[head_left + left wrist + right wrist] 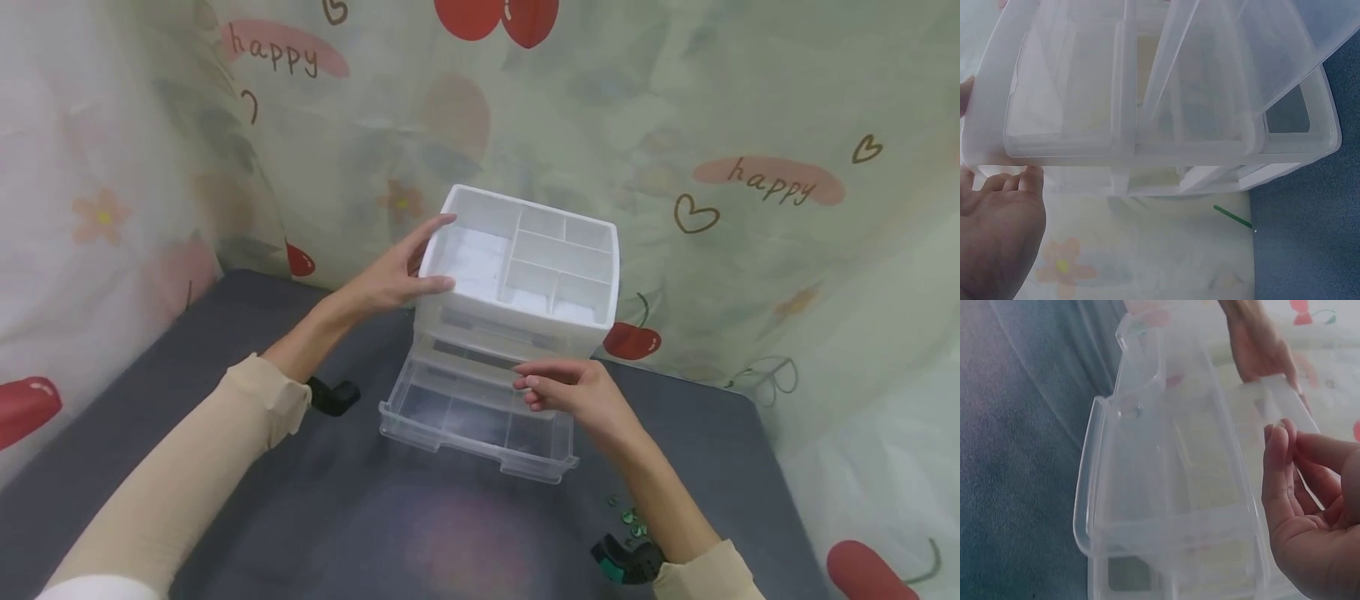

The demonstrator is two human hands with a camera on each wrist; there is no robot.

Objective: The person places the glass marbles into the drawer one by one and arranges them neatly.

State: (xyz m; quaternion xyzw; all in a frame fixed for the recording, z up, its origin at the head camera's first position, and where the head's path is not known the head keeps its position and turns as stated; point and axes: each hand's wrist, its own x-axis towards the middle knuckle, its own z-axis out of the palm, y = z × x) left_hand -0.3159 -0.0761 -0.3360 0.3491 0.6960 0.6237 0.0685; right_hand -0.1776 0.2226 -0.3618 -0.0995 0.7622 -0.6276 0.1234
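A white plastic drawer box [525, 310] has an open top tray split into several compartments. My left hand [386, 279] grips its left side, thumb at the near corner and fingers toward the far side. In the left wrist view, fingertips of that hand [1007, 219] touch the box wall. A clear drawer [450, 421] sticks out at the front, with no contents visible. Over its right part hovers my right hand [581, 396], fingers loosely bent and thumb close to the fingertips. The right wrist view shows no clear object between those fingertips [1279, 440].
Several small green glassy pieces [633, 525] lie on the dark tabletop [330, 508], close to the right forearm. Dark bands [630, 560] with a device sit at the wrists. Behind the table hangs a printed curtain [360, 133].
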